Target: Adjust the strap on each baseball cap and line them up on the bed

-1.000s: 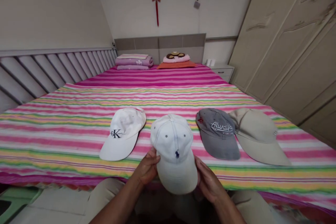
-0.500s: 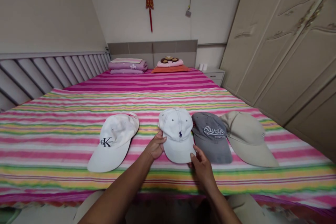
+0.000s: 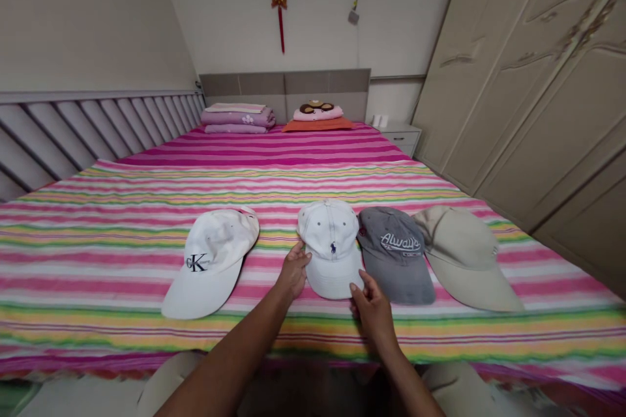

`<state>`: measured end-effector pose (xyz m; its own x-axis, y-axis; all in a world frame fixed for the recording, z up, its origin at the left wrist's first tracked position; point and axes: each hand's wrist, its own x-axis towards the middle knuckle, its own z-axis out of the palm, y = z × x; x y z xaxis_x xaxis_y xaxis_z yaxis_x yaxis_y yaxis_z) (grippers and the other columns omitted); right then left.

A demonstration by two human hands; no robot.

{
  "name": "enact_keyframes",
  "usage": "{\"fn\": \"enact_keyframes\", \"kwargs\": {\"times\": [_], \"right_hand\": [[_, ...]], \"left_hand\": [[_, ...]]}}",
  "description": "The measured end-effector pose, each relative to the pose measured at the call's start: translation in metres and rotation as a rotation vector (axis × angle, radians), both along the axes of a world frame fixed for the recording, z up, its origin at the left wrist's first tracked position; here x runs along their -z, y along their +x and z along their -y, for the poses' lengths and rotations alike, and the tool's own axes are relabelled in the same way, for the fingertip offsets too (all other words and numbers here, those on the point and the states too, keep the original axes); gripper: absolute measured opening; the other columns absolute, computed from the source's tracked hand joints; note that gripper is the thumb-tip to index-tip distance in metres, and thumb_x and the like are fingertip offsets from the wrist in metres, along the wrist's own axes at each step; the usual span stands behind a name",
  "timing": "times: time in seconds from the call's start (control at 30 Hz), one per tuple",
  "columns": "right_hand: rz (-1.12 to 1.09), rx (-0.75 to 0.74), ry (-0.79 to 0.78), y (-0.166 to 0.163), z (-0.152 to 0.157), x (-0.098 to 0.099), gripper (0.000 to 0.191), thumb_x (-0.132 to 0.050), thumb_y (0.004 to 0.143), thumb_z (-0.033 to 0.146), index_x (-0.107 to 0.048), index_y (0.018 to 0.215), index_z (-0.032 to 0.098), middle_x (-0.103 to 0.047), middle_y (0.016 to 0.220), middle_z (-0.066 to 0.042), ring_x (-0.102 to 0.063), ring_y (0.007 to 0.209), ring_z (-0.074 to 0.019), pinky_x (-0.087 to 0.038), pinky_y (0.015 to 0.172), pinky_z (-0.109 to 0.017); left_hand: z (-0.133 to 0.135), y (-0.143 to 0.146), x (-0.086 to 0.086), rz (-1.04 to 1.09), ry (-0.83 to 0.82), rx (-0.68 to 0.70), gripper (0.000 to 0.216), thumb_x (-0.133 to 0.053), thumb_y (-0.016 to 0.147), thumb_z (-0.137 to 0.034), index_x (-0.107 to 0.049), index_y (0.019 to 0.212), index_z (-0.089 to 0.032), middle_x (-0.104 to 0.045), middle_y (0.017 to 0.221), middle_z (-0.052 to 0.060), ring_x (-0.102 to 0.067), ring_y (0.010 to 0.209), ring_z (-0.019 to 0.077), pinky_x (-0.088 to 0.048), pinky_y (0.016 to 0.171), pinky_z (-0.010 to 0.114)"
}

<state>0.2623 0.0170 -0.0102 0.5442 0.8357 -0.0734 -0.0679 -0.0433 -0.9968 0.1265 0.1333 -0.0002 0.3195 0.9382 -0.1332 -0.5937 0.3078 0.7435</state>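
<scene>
Between my hands is a pale baseball cap (image 3: 328, 234) with a small dark horse-and-rider emblem, its brim facing me. My left hand (image 3: 294, 272) is closed on the left side of that cap, where brim meets crown. My right hand (image 3: 372, 306) pinches the brim's front right edge between thumb and fingers. Close against its right side lies a grey cap (image 3: 396, 254) lettered "Always". Beyond that, a beige cap (image 3: 464, 254) rests with its brim angled to the right. To the left, apart, lies a white cap (image 3: 215, 254) marked "CK", brim angled left.
The caps lie on a striped bedspread (image 3: 147, 208). Folded bedding (image 3: 238, 118) and a pink folded stack (image 3: 317, 115) sit by the headboard (image 3: 264, 88). A slatted rail (image 3: 98, 130) runs along the left; a wardrobe (image 3: 528, 117) and nightstand (image 3: 402, 137) stand right.
The pale cap has turned slightly and its brim's front edge sits a little higher in view, both hands still on it. The other caps stay put; the view has shifted slightly.
</scene>
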Motion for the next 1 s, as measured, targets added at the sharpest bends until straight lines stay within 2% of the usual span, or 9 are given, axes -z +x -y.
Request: {"fn": "enact_keyframes", "kwargs": {"times": [0.23,0.43,0.53,0.83,1.0], "right_hand": [[0.002,0.021,-0.006,0.002,-0.015,-0.010,0.059,-0.064,0.061,0.040,-0.055,0.111,0.011,-0.037,0.050,0.010,-0.040,0.038,-0.0083,-0.030,0.036,-0.021],[-0.107,0.028,-0.043,0.001,-0.013,-0.011,0.062,-0.062,0.060,0.042,-0.051,0.112,0.008,-0.031,0.047,0.012,-0.038,0.032,-0.0079,-0.029,0.030,-0.020],[-0.143,0.050,-0.032,-0.001,-0.007,-0.009,0.061,-0.062,0.061,0.043,-0.049,0.111,0.011,-0.031,0.049,0.012,-0.038,0.033,-0.0072,-0.030,0.031,-0.019],[-0.169,0.111,-0.013,-0.009,0.008,-0.001,0.055,-0.064,0.062,0.047,-0.050,0.105,0.016,-0.034,0.053,0.011,-0.039,0.036,-0.0056,-0.032,0.032,-0.018],[-0.162,0.102,-0.030,-0.011,0.012,-0.004,0.054,-0.063,0.063,0.048,-0.050,0.104,0.016,-0.036,0.051,0.011,-0.040,0.036,-0.0073,-0.033,0.032,-0.019]], "left_hand": [[-0.005,0.003,-0.010,0.007,0.024,-0.075,0.052,-0.064,0.058,-0.006,-0.053,0.108,-0.018,-0.065,0.097,0.003,-0.059,0.079,0.0113,-0.044,0.072,0.021],[-0.008,0.004,-0.010,-0.113,-0.052,-0.047,0.060,-0.064,0.057,-0.006,-0.049,0.115,-0.014,-0.066,0.076,0.003,-0.058,0.061,0.0119,-0.044,0.061,0.023],[-0.008,0.005,-0.008,-0.170,-0.073,-0.034,0.065,-0.064,0.056,-0.005,-0.048,0.118,-0.012,-0.064,0.070,0.002,-0.057,0.059,0.0122,-0.043,0.059,0.023],[0.002,0.004,-0.003,-0.296,-0.065,-0.046,0.061,-0.063,0.058,-0.009,-0.049,0.117,-0.012,-0.062,0.062,-0.002,-0.055,0.053,0.0102,-0.041,0.056,0.022],[0.004,0.004,-0.005,-0.388,-0.060,-0.033,0.051,-0.064,0.056,-0.010,-0.056,0.107,-0.013,-0.064,0.064,0.001,-0.056,0.055,0.0124,-0.041,0.056,0.024]]}}
